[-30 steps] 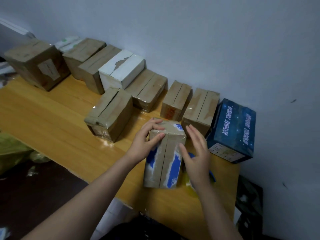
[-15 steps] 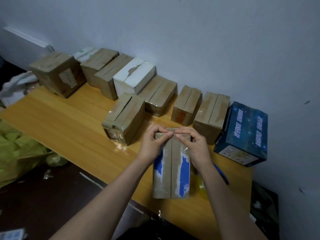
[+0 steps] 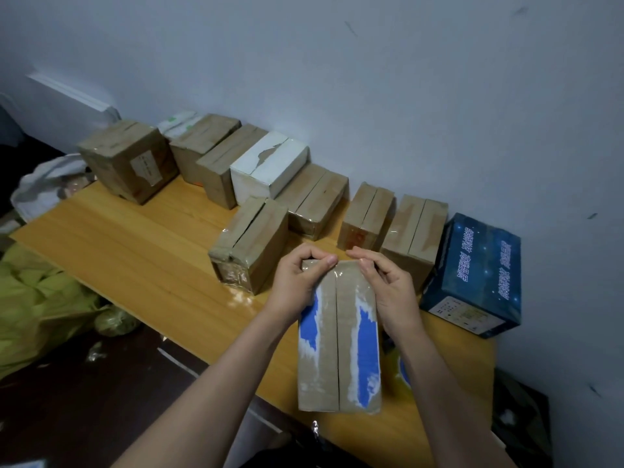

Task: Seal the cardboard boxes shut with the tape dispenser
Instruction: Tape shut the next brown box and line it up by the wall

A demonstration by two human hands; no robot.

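One blue-patched box [image 3: 320, 373], flaps closed, lies left of the starry blue carton [image 3: 479, 265]. My left hand [image 3: 297, 282] and right hand [image 3: 391, 292] pinch its far edge with curled fingers. Also left of the carton are seven brown boxes [image 3: 256, 238] and one white box [image 3: 270, 163].

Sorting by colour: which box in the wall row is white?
The white box with the torn top, between brown cardboard boxes; the end box is dark blue.

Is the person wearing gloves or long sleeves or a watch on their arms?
No. The left hand and right hand are bare: no gloves or rings show. Both forearms are bare too, with no sleeve, watch or bracelet in view.
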